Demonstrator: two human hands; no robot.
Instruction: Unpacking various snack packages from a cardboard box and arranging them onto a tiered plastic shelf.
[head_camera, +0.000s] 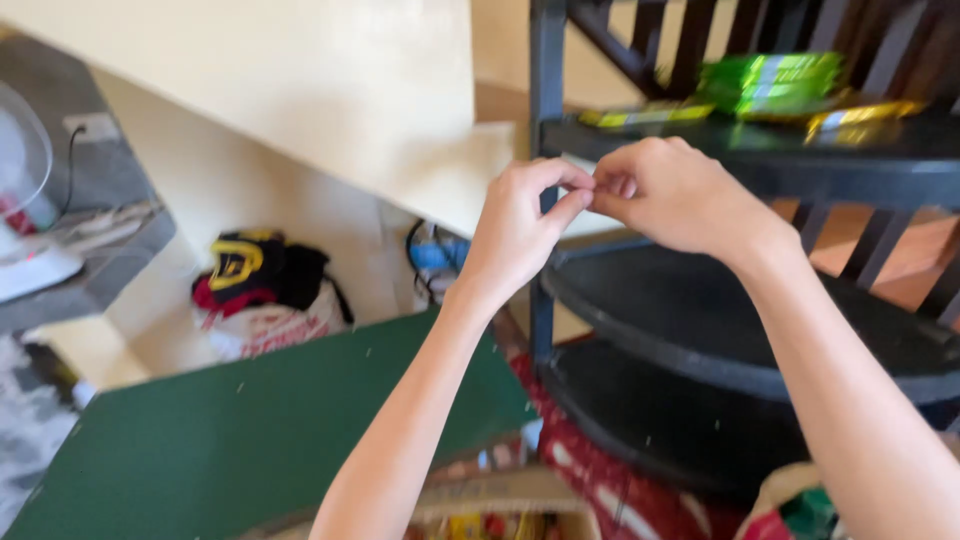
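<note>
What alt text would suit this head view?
Two bare hands, left hand and right hand, meet fingertip to fingertip before a dark shelf holding green packets. Whatever they pinch is too small to see. A green board lies below.

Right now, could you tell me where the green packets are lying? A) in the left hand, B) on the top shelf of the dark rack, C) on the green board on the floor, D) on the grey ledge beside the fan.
B: the green packets lie on the top shelf of the dark rack, just above and behind the two raised hands.
</note>
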